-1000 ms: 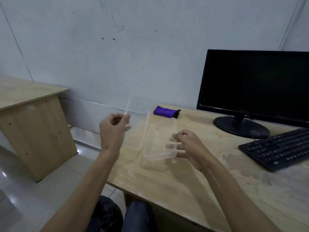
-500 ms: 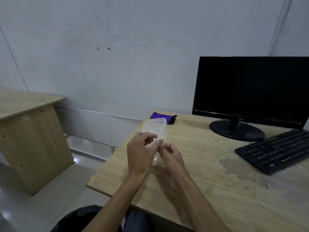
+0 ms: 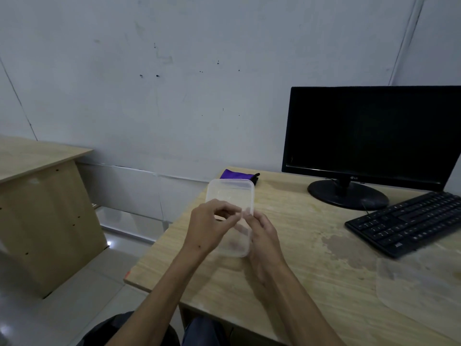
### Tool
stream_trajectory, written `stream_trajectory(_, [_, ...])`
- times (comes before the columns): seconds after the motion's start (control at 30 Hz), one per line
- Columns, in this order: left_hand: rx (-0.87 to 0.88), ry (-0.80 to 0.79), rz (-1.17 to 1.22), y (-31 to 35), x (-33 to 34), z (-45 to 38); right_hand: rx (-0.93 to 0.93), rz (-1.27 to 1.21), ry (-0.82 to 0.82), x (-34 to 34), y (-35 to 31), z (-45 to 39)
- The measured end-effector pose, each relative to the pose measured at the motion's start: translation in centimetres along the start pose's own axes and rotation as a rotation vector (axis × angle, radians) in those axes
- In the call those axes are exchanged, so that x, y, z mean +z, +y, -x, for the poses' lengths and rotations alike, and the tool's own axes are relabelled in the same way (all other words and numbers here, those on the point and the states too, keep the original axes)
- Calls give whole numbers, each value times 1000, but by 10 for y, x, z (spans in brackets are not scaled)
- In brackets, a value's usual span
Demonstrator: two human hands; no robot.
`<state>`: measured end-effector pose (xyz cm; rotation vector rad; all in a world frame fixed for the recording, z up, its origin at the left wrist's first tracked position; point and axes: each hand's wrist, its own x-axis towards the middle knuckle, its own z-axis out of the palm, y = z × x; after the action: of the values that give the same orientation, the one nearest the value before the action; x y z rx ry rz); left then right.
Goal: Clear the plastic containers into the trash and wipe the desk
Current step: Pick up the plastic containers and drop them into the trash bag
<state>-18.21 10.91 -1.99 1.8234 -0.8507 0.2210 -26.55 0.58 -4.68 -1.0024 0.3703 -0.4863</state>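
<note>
A clear plastic container (image 3: 230, 193) with its lid on is held above the left part of the wooden desk (image 3: 299, 245). My left hand (image 3: 209, 226) grips its left side with curled fingers over the lid. My right hand (image 3: 262, 236) holds its right edge, thumb on the rim. A second clear plastic container (image 3: 419, 283) lies on the desk at the right, near the front edge. A purple cloth (image 3: 237, 174) lies at the desk's back left corner, partly hidden behind the held container.
A black monitor (image 3: 374, 136) stands at the back right, with a black keyboard (image 3: 409, 221) in front of it. A dull stain (image 3: 341, 245) marks the desk beside the keyboard. Another wooden desk (image 3: 37, 196) stands to the left across a tiled floor gap.
A second ago my hands held the lid and container apart. They came together, and now the lid sits on the container, held in both hands.
</note>
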Motion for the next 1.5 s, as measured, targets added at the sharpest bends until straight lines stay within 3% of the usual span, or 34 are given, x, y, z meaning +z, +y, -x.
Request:
stream_trajectory(0.1, [-80,356,-164,-4,-6,-7,-7,74,37,-2,-8,-4])
stream_trajectory(0.13, [-156,403,-180,-4,-7,-8,10,89,39,-2,-11,-5])
stream_trajectory(0.2, [-385,254,6,-3,-10,-13,49,171,45,-2,-18,-6])
stream_trajectory(0.27, [-608,-12,425,-2,-6,-15,61,339,57,-5,-21,-8])
stream_trajectory(0.33, [-688,-152,651,-1,3,-14,29,461,56,-13,-23,-13])
stream_trajectory(0.57, [-683,-157,718,13,36,-19,7,602,107,-40,-60,-11])
stream_trajectory(0.73, [-737,-142,931,33,47,-20,-55,529,131,-41,-72,-14])
stream_trajectory(0.93, [-550,-202,754,47,47,-21,-97,503,139,-45,-82,-6])
stream_trajectory(1.33, [-444,-240,689,45,33,-19,-147,495,-23,-45,-88,-6])
stream_trajectory(1.5, [-418,-423,557,41,17,-24,-50,834,-144,-47,-107,-6])
